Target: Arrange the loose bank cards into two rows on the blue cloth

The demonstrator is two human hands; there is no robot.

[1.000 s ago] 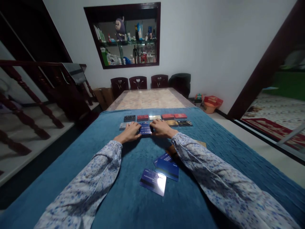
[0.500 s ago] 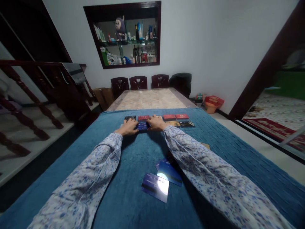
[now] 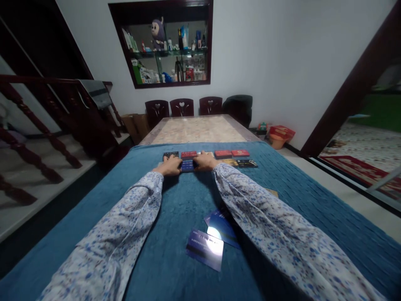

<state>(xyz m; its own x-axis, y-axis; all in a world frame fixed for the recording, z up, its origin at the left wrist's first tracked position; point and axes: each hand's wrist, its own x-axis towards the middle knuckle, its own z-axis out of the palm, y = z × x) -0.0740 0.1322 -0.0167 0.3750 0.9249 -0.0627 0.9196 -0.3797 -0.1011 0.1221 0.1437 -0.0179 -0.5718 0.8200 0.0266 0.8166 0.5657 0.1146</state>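
- In the head view, the blue card stack (image 3: 187,166) lay on the blue cloth (image 3: 166,259), in the nearer of two rows, between the two hands.
- The left hand (image 3: 169,166) gripped the stack's left end, palm down, and the right hand (image 3: 205,161) gripped the right end; this opposed hold probably kept the edges flush and stopped sideways slipping.
- Just behind sat a black stack (image 3: 171,154) and a red stack (image 3: 188,154), and farther right two more red stacks (image 3: 223,154); the alignment suggested grouping by look, each pile kept apart.
- Beyond the right hand, a gold card (image 3: 230,162) and a black card (image 3: 247,163) continued the nearer row.
- Closer to the person, loose blue cards (image 3: 200,250) overlapped askew, partly under the right sleeve (image 3: 263,217), seemingly set down without ordering.
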